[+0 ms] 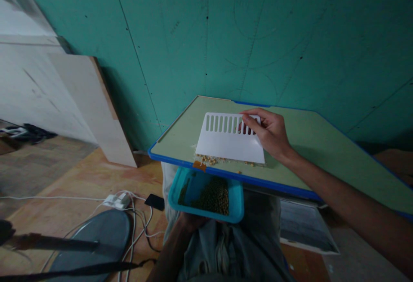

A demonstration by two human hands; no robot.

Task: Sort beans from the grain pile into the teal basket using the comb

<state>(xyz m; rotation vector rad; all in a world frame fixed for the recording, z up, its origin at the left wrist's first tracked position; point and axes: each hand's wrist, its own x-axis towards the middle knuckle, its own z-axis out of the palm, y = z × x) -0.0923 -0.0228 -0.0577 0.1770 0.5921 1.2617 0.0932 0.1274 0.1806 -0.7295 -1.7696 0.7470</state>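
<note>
My right hand (269,133) grips the slotted top edge of a white plastic scraper (227,140), whose lower edge rests on the green table (309,140). A row of pale beans (209,159) lies along the scraper's lower edge, close to the table's blue front rim. Just below that rim, a turquoise tray (237,202) holding a heap of greenish beans (214,196) is held up from underneath by my left hand (190,221). Only the wrist and a bit of that hand show; its fingers are hidden under the tray.
A teal wall stands behind the table. A white board (93,110) leans against it at the left. On the wooden floor lie a power strip (116,200) with white cables, a dark phone (155,202) and a grey round object (97,239). My lap is under the tray.
</note>
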